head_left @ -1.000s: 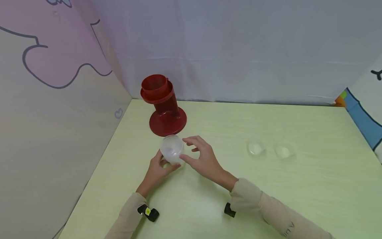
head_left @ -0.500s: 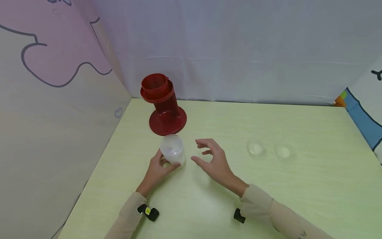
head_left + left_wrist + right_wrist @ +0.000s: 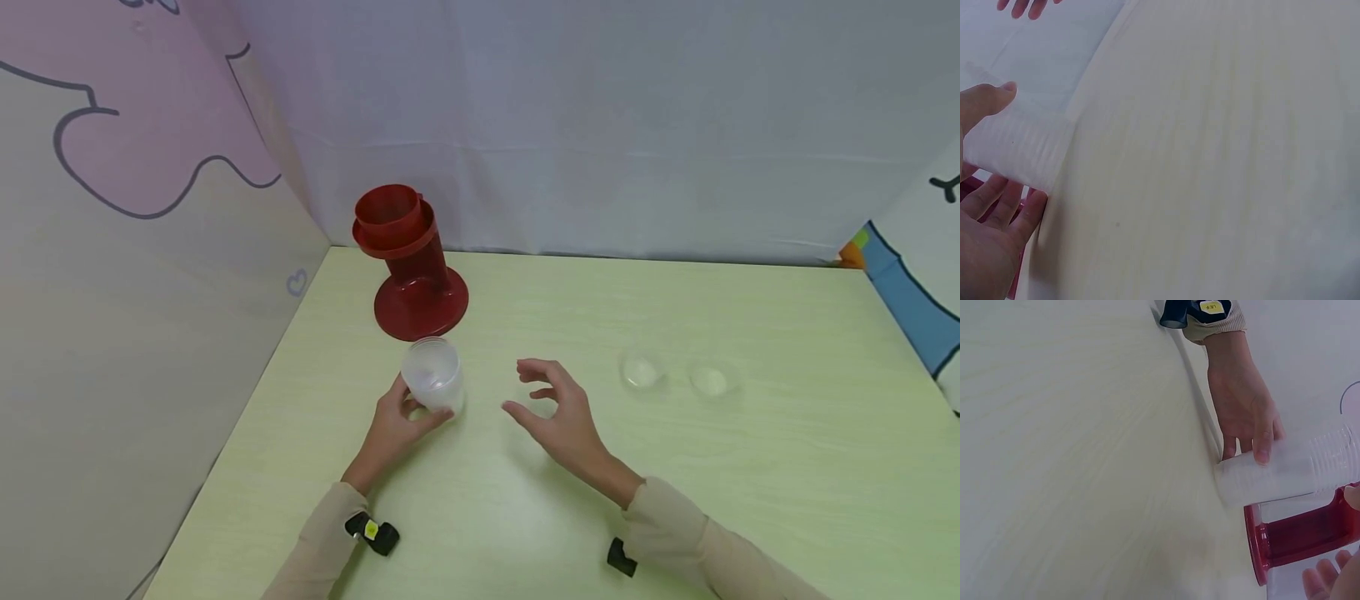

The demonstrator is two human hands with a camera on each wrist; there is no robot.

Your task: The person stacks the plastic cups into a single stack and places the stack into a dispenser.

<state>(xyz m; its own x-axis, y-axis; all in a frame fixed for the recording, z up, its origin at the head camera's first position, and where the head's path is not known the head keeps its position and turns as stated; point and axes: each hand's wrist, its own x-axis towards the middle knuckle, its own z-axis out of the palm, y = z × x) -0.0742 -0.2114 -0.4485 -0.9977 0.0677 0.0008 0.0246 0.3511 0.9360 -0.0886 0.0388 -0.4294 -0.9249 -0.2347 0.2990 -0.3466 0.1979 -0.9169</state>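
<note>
My left hand (image 3: 396,429) grips a translucent plastic cup (image 3: 433,371) standing upright at the left of the table, thumb at the near side and fingers round the far side. Ribbed rings show along the wall of the cup (image 3: 1291,472) in the right wrist view; they look like the rims of several nested cups. My right hand (image 3: 566,417) hovers to the right of it, fingers and thumb curved apart with nothing between them. In the left wrist view, only fingertips (image 3: 1032,7) of the right hand show at the top edge.
A dark red plastic stand (image 3: 420,307) with a round base and a cup-like top stands just behind the held cup. Two clear, round plastic things, faint like cups (image 3: 641,371), sit apart on the right of the pale table (image 3: 675,500). Cloth walls (image 3: 600,125) border the table.
My right hand has drawn away from the cup, moving right and toward me, with nothing in it. The left hand and the cup have stayed in place.
</note>
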